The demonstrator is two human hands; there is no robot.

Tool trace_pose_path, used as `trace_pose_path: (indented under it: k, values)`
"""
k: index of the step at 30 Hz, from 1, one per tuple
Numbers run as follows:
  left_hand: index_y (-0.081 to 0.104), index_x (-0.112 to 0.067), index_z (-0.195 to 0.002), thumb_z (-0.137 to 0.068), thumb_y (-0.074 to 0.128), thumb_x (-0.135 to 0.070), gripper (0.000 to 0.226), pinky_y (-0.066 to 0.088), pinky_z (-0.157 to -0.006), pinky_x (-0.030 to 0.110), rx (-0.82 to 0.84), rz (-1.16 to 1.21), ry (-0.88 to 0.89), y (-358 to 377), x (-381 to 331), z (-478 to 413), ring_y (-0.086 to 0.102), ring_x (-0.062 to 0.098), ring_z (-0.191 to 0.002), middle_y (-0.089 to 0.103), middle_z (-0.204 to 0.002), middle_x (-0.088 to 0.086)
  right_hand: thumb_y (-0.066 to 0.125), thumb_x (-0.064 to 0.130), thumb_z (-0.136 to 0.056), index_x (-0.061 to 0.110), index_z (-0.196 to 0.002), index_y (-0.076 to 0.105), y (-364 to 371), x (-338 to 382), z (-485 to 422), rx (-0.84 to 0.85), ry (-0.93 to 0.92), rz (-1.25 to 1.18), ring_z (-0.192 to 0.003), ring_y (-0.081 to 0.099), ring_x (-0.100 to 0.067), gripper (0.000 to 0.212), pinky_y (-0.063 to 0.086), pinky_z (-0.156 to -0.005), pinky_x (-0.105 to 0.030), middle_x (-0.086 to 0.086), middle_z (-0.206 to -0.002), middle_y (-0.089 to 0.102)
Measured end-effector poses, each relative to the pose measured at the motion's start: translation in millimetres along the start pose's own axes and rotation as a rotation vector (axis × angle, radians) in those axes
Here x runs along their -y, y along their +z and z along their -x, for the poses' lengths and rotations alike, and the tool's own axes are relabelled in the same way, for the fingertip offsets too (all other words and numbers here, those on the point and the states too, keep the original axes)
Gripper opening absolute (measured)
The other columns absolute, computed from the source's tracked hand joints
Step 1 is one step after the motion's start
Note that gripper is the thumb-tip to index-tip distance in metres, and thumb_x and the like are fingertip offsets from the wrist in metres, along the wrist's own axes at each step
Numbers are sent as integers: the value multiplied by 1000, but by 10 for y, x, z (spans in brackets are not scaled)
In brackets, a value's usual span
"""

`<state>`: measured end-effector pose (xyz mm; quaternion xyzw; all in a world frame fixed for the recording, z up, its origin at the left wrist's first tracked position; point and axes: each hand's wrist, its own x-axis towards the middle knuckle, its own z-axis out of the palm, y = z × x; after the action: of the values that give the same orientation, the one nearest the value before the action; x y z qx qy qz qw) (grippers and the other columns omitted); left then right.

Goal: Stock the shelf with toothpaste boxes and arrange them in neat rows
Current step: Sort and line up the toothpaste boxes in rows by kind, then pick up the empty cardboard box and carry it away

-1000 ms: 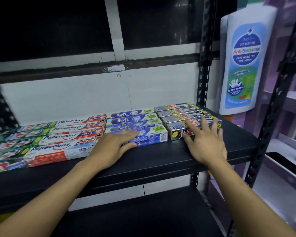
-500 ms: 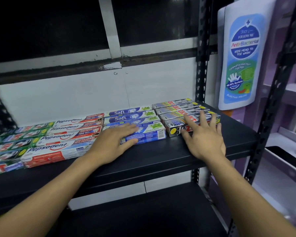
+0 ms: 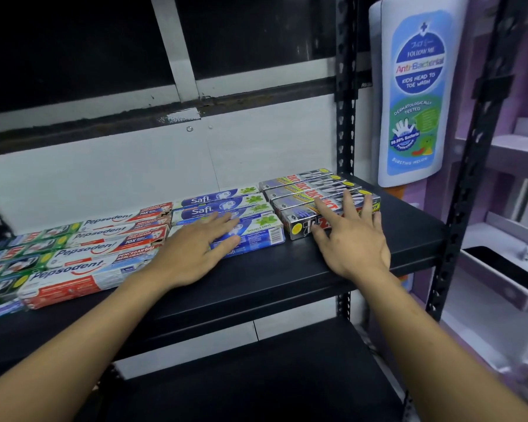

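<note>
Nearest the camera, a black lower shelf (image 3: 256,379) sits beneath the person's two bare forearms. Above it, the black shelf board (image 3: 287,278) carries the toothpaste boxes, all lying flat with their long sides facing forward, in rows running front to back. The left hand (image 3: 192,254) rests flat, fingers straight and relaxed, on the front Safi box (image 3: 264,233); it grasps nothing. The right hand (image 3: 352,242) lies with fingers spread and straight across the top of the front silver box (image 3: 299,226), thumb against the box's front face; it likewise grasps nothing. Left of the Safi row, the Pepsodent boxes (image 3: 73,269) lie four deep, touching one another. Green-ended boxes (image 3: 9,266) adjoin them at the far left edge; their print is blurred. Behind the front boxes, further Safi boxes (image 3: 223,201) and silver boxes (image 3: 305,185) run back to near the white wall (image 3: 134,178). A perforated black upright (image 3: 346,117) stands at the shelf's right rear corner. Beside it hangs a bottle-shaped antibacterial wash sign (image 3: 418,92).
</note>
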<state>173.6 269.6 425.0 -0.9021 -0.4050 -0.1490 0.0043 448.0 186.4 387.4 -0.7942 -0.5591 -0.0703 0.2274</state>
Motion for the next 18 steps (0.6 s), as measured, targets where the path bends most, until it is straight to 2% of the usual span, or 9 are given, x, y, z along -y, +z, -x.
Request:
trace_pose_path:
  k: [4, 10, 14, 18]
  values:
    - [30, -42, -151, -96, 26, -60, 58, 16, -118, 29, 28, -30, 0, -17, -58, 1, 12, -2, -147, 21, -159, -21, 26, 58, -99, 49, -151, 9, -12, 2, 4, 14, 1, 8, -148, -12, -39, 55, 5, -120, -54, -5, -164, 1]
    - [31, -37, -153, -99, 32, -61, 58, 16, -117, 29, 18, -85, 18, -51, -76, 34, 20, 8, -149, 24, -160, -16, 31, 57, -98, 47, -151, 16, -25, 14, 28, -9, 6, -8, -149, -6, -38, 56, 7, -121, -52, -5, -164, 8]
    - [48, -29, -146, -94, 36, -64, 63, 29, -116, 38, -151, -124, 73, -85, -232, 272, 36, 15, -143, 44, -152, -10, 43, 48, -97, 36, -151, 30, -82, 35, 119, -138, -13, -131, -148, 13, -37, 57, 15, -120, -49, -6, -158, 29]
    - [58, -26, -135, -90, 45, -58, 57, 37, -109, 44, -268, -176, 123, -145, -442, 677, 48, 22, -133, 63, -133, -7, 52, 38, -92, 23, -142, 50, -83, 168, 471, -303, -136, -288, -132, 44, -34, 52, 34, -112, -47, -4, -141, 55]
